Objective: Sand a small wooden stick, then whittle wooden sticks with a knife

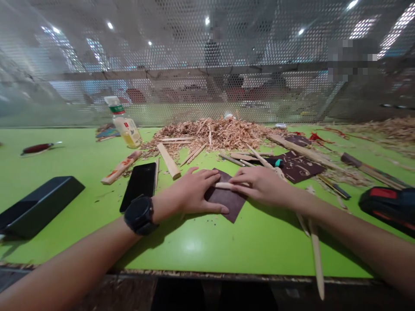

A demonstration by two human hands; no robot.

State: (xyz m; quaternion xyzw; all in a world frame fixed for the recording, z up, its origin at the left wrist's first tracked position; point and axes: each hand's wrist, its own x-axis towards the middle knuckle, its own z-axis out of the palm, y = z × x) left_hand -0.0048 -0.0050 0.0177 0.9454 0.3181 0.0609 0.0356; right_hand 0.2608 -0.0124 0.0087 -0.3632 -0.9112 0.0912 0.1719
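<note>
A dark brown sheet of sandpaper [227, 203] lies on the green table in front of me. My left hand [197, 190] rests flat on its left part, thumb stretched out across the sheet and fingers extended. A thin, pale wooden stick [223, 185] lies over the sandpaper, its left end by my left fingers. My right hand [256, 185] pinches this stick near its right part between thumb and fingers. Part of the stick is hidden by the right fingers.
A heap of wood shavings [214, 134] lies against the perforated screen [181, 95]. A phone [139, 183], a bottle [125, 127] and a dark box [42, 205] are on the left. More sandpaper [300, 168], wooden strips and a black-red tool [385, 205] are on the right. One pointed stick [317, 259] overhangs the front edge.
</note>
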